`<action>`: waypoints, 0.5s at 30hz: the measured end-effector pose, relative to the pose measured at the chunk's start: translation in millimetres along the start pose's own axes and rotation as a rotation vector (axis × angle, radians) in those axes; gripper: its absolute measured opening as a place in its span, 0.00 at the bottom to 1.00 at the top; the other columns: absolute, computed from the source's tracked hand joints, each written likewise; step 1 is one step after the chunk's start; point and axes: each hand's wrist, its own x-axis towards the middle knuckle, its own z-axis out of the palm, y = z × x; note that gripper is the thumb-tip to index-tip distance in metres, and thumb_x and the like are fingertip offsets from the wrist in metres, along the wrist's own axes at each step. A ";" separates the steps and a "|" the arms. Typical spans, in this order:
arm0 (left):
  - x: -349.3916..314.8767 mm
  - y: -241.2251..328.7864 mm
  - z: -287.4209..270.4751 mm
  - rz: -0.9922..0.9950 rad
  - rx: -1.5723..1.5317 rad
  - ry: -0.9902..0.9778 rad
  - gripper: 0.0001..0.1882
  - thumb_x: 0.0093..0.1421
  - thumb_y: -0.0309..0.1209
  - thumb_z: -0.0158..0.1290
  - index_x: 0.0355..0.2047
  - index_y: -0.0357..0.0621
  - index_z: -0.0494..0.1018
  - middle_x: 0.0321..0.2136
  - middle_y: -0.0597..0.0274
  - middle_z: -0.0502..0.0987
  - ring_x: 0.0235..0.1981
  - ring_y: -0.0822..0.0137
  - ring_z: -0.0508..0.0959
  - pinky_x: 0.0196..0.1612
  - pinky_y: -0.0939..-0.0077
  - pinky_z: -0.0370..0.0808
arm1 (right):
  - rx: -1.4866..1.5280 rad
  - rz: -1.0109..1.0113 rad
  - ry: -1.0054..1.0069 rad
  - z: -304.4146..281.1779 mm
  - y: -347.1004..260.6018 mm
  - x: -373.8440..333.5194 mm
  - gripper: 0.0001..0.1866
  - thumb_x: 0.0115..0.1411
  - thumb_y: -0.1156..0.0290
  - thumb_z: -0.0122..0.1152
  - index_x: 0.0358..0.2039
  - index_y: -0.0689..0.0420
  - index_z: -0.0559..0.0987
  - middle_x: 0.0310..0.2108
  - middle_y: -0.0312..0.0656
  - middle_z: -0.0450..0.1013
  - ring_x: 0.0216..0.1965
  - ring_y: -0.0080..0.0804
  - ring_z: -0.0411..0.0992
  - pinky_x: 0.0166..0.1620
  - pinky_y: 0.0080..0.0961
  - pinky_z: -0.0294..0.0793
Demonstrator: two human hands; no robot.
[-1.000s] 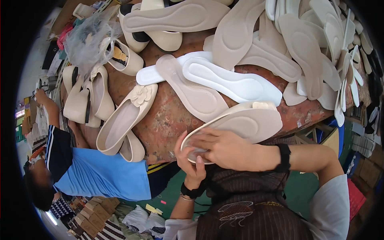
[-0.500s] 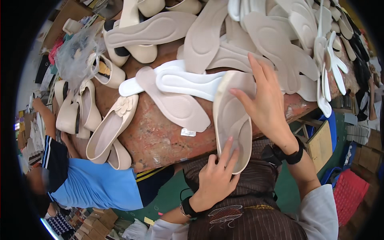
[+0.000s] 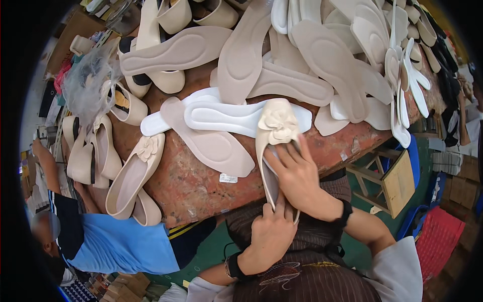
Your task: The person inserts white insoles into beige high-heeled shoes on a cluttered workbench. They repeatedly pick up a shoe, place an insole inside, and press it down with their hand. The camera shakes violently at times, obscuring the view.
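A beige slip-on shoe [image 3: 278, 121] with a fabric flower on its toe points away from me over the table's front edge. My left hand [image 3: 273, 232] grips its heel end, fingers curled over into the opening. My right hand [image 3: 302, 183] lies on the shoe with its fingers stretched out and apart, the tips reaching inside behind the flower; the hidden tips and the inner sole are mostly covered. Under the toe lies a white insole [image 3: 216, 118], crossed at its left by a beige insole [image 3: 214, 146]. A matching flowered shoe [image 3: 133, 176] rests on the left.
Many beige insoles [image 3: 327, 60] are heaped across the far side of the worn red-brown table [image 3: 196, 199]. More shoes [image 3: 103, 151] and a clear plastic bag [image 3: 90, 75] sit at left. A person in a blue shirt [image 3: 121, 241] is beside the table. A wooden stool [image 3: 397, 183] stands at right.
The shoe has tipped so its flowered toe now faces up. My right hand has moved from beside the toe down into the shoe's opening; my left stays at the heel.
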 end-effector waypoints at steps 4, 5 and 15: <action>0.1 -10.3 -6.3 -0.032 -0.140 -0.062 0.28 0.46 0.40 0.65 0.46 0.39 0.76 0.54 0.51 0.72 0.36 0.58 0.77 0.30 0.68 0.80 | -0.054 -0.009 0.024 -13.1 -5.7 4.6 0.28 0.50 0.76 0.55 0.54 0.69 0.71 0.50 0.56 0.71 0.54 0.51 0.70 0.66 0.49 0.55; -0.7 -10.7 -6.5 -0.044 -0.161 -0.049 0.28 0.45 0.40 0.65 0.46 0.38 0.76 0.55 0.52 0.72 0.36 0.58 0.77 0.31 0.67 0.80 | -0.104 -0.015 0.043 -15.9 -9.3 -2.9 0.26 0.51 0.75 0.54 0.53 0.70 0.71 0.49 0.56 0.72 0.53 0.49 0.71 0.66 0.46 0.56; 6.2 -11.7 -9.1 0.006 -0.086 -0.089 0.26 0.42 0.38 0.67 0.41 0.39 0.77 0.39 0.55 0.76 0.30 0.59 0.79 0.29 0.69 0.77 | -0.154 0.022 -0.027 -6.3 -5.6 16.5 0.27 0.51 0.75 0.52 0.53 0.71 0.70 0.51 0.61 0.69 0.60 0.51 0.64 0.67 0.55 0.50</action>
